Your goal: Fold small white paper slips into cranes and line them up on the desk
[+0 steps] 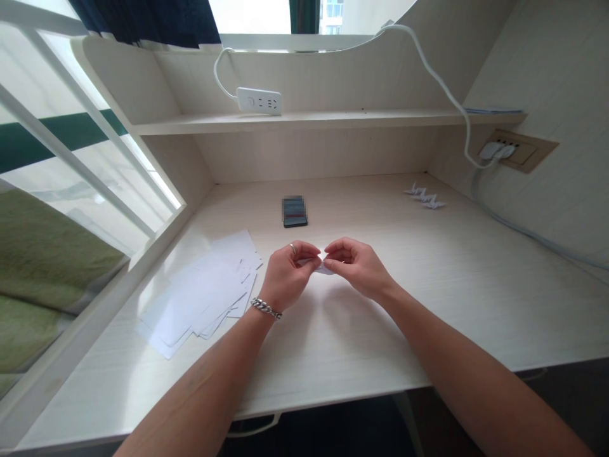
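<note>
A small piece of folded white paper (324,270) is held between my two hands, just above the middle of the desk. My left hand (291,270), with a ring and a chain bracelet, pinches its left side between thumb and fingers. On the right side, my right hand (358,263) grips it with thumb and fingertips. The fingers cover most of the paper, so its exact folded shape is hidden. Loose white paper sheets (204,292) lie spread on the desk to the left of my left hand.
Several white paper cranes (425,195) stand at the back right of the desk (476,298). A dark phone-like object (295,212), partly blurred out, lies behind my hands. A power strip (259,101) sits on the shelf (328,120); its white cable (440,79) runs to a wall socket (523,151).
</note>
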`<state>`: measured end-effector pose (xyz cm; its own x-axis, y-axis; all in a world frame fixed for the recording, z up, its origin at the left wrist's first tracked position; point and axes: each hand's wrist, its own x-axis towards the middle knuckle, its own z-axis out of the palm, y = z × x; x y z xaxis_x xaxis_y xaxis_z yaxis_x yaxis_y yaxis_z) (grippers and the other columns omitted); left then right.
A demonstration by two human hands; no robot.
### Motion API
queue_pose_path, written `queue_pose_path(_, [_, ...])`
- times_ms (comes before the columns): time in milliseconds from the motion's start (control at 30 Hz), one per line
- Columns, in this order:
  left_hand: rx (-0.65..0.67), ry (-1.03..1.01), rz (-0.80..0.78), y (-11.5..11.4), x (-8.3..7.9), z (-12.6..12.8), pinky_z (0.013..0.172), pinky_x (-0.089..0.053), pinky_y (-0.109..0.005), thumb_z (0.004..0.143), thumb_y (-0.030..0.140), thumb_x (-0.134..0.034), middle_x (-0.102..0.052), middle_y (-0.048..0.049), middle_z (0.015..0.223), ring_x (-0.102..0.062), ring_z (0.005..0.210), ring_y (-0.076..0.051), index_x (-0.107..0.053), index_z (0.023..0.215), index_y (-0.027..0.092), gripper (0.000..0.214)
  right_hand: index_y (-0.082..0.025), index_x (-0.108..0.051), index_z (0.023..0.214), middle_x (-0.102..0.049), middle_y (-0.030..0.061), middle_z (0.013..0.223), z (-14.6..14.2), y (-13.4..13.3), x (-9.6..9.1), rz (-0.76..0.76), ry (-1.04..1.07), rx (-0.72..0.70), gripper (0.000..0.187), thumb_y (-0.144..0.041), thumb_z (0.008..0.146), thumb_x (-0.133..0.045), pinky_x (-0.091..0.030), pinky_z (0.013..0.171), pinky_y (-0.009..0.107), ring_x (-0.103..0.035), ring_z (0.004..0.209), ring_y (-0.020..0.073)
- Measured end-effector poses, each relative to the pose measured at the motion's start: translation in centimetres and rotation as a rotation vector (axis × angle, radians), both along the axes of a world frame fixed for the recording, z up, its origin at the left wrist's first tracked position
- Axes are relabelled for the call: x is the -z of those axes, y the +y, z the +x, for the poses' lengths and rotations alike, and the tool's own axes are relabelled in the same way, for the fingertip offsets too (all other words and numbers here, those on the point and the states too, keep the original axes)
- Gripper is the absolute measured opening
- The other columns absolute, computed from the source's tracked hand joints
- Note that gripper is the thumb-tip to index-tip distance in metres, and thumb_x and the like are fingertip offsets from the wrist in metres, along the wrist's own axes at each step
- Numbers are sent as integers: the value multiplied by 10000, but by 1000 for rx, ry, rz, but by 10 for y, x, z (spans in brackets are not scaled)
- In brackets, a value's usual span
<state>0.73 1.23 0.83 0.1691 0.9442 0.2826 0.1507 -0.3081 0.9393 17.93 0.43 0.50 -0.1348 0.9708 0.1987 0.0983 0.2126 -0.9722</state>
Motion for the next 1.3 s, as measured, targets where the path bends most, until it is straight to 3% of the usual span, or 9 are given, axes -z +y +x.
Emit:
queue_pose_path(167, [-2, 1, 11, -1, 1, 3, 709, -548, -293, 713, 162, -694, -714, -48, 799, -683, 762, -171, -673, 831, 153, 120, -175, -665, 773, -670, 17, 733, 1, 2, 2, 41, -68, 19, 76, -166, 703, -636, -470, 612, 279, -611, 669, 154])
queue_pose_path(500, [-23, -64, -25, 4, 0, -3, 701, -546, -281, 711, 224, -728, -710, -48, 798, -679, 760, -167, -661, 838, 148, 163, -164, -663, 820, -673, 29, 744, 8, 7, 3, -19, -11, 19, 149, -227, 687, -684, -494, 626, 303, -629, 682, 172])
queue_pose_path(700, [46, 84, -21, -1, -6, -3, 733, -548, -301, 703, 225, -721, -715, -54, 813, -677, 765, -177, -682, 818, 158, 139, -178, -670, 838, -681, 32, 779, 8, 4, 0, 42, -120, 22, 132, -240, 721, -664, -487, 663, 298, -626, 721, 171])
queue_pose_path(833, [99, 67, -65, -2, -6, -3, 733, -553, -316, 724, 218, -691, -724, -65, 815, -682, 768, -186, -689, 833, 154, 126, -173, -688, 837, -688, 45, 760, 7, 3, 1, -8, -193, -62, 167, -318, 765, -648, -484, 633, 292, -627, 697, 175])
queue_pose_path(967, [171, 35, -114, 0, -4, -4, 702, -559, -318, 753, 187, -635, -740, -79, 824, -684, 724, -177, -693, 928, 139, 190, -163, -679, 740, -657, 37, 662, 9, 5, 3, -65, -265, -54, 157, -305, 776, -621, -463, 577, 274, -600, 617, 158])
queue_pose_path(1067, [214, -58, -172, 2, -4, -5, 756, -569, -348, 748, 144, -601, -751, -87, 857, -697, 760, -185, -658, 1040, 128, 298, -161, -673, 733, -650, 34, 653, 10, 6, 4, -82, -230, -34, 149, -295, 770, -620, -464, 577, 276, -590, 603, 152])
queue_pose_path(1167, [137, -211, -252, 4, -5, -5, 804, -569, -379, 747, 137, -589, -746, -96, 900, -703, 821, -198, -628, 1075, 122, 331, -161, -674, 745, -652, 35, 671, 9, 7, 2, -95, -154, 7, 163, -317, 766, -633, -473, 593, 285, -590, 613, 151])
queue_pose_path(1300, [93, -251, -251, 3, -3, -2, 795, -561, -366, 734, 230, -714, -733, -85, 863, -697, 792, -188, -598, 1102, 120, 401, -160, -664, 772, -655, 29, 699, 5, 6, -1, -113, 5, 80, 206, -365, 747, -670, -484, 616, 288, -602, 646, 150])
